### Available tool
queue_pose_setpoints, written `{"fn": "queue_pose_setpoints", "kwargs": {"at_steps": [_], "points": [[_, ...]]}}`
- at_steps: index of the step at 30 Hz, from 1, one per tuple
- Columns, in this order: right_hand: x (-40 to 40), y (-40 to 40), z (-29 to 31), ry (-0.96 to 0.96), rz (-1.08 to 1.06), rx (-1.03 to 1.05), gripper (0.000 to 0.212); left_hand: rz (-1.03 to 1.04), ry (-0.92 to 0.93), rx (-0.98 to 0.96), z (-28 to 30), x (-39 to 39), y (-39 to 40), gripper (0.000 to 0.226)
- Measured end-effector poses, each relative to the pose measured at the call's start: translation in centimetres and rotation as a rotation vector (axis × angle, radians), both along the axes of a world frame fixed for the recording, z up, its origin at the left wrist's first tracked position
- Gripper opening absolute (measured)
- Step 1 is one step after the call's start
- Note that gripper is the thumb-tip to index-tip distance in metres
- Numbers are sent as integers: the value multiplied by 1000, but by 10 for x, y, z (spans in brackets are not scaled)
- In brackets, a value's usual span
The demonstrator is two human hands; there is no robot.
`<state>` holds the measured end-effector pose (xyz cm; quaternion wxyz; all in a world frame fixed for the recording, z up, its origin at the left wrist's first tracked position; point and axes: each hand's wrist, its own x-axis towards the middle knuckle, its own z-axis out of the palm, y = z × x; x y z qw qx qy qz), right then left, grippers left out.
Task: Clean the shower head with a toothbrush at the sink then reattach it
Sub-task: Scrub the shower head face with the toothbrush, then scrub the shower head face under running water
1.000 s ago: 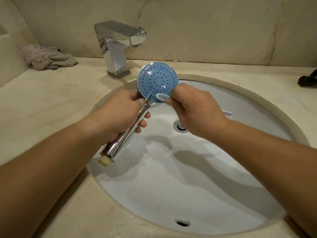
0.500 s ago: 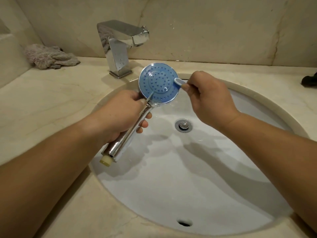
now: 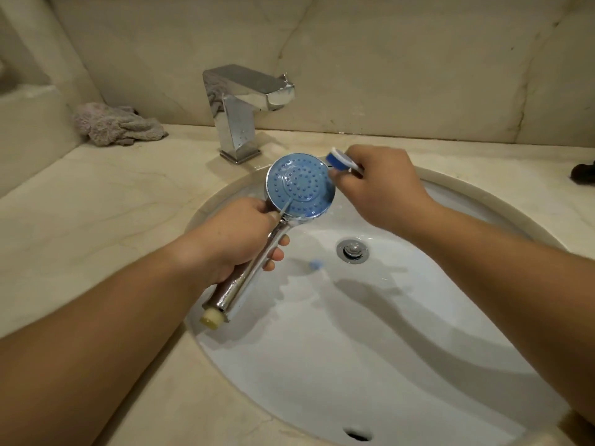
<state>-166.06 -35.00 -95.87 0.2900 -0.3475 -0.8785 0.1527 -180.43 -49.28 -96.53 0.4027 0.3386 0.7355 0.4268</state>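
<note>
The shower head (image 3: 300, 185) has a round blue nozzle face and a chrome handle ending in a cream threaded tip. My left hand (image 3: 238, 239) grips the handle over the white sink (image 3: 370, 365), face turned up toward me. My right hand (image 3: 380, 188) holds a blue and white toothbrush (image 3: 341, 160); its head sits at the upper right rim of the blue face. Most of the toothbrush handle is hidden in my fist. A small blue speck (image 3: 316, 264) shows over the basin below the shower head.
A square chrome faucet (image 3: 244, 111) stands behind the basin, with a crumpled grey cloth (image 3: 116, 123) at the back left of the marble counter. A dark object (image 3: 584, 170) lies at the right edge. The drain (image 3: 352, 250) sits mid-basin and the overflow slot (image 3: 357, 434) near me.
My right hand has swept the toothbrush from the lower right edge of the blue face up to its upper right rim. My left hand keeps the shower head steady.
</note>
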Motion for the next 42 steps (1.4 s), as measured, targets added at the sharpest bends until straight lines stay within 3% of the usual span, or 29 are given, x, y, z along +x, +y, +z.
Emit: {"fn": "queue_pose_setpoints", "kwargs": {"at_steps": [4,9,16,28,42], "points": [[-35,4,23,66,25,14,37,12,13,2,-2,-2,0,24],[-67,17,34,175,-29,-7,22,15,-1,10,-2,-4,-3,24],[-88,39,46,317,-89,-124,22,19,-32,28,-2,-4,-2,23],[-118,52,55,401,-123,-254,17,5,-45,21,-7,-8,2,24],[-118,60,57,349,-142,-241,16,-25,-52,-20,-9,-6,3,23]]}}
